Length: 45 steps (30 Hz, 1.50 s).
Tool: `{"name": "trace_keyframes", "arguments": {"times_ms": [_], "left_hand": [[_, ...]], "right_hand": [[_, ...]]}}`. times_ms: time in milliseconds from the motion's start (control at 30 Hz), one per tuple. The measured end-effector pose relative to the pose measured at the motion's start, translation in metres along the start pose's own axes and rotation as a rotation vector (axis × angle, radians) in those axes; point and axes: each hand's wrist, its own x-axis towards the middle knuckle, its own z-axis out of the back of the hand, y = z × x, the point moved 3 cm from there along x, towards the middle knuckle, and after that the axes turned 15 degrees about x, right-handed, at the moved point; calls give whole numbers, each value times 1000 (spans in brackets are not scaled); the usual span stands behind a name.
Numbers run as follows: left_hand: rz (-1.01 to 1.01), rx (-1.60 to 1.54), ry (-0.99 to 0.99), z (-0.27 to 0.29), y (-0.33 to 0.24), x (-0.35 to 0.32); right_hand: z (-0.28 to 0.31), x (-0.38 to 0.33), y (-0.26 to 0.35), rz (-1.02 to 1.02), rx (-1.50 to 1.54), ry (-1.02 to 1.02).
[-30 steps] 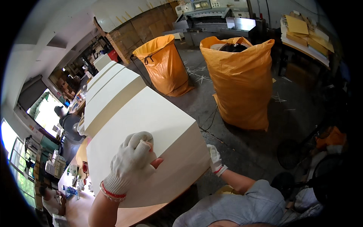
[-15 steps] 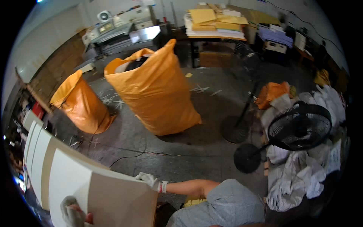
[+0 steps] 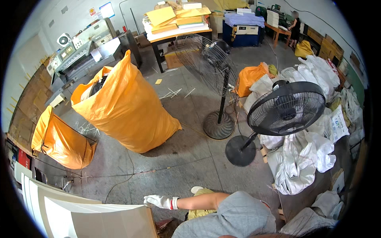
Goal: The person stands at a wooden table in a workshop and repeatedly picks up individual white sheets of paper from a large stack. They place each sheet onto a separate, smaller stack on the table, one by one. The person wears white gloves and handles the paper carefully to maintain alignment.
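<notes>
My right hand (image 3: 159, 201), in a white glove with a red cuff, reaches left at the lower middle. Its fingers are stretched out by the far right corner of a tall stack of large white and cream sheets (image 3: 111, 222). Whether the fingertips press on the stack is hard to make out. A pale band circles the wrist, and a grey sleeve covers the upper arm. The stack fills the lower left, its layers stepped and its upper sheets slightly bowed. My left hand is out of view.
Two orange sacks (image 3: 127, 107) stand ahead on the grey floor. To the right are two black pedestal fans (image 3: 285, 111) and heaped white sacks (image 3: 297, 162). A paper-laden table (image 3: 174, 36) and a machine (image 3: 85, 51) stand at the back; a person (image 3: 295, 29) is far right.
The view has swung right and up, so the sacks and fans sit further left. My left hand, earlier on the stack's face, has left the picture. My right hand stays by the stack's corner.
</notes>
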Motion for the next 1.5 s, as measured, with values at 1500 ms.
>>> {"name": "trace_keyframes", "arguments": {"times_ms": [1500], "left_hand": [[30,-349,-113,-22,41,-21]], "right_hand": [[-478,-36,277,1258,-1104,870]]}}
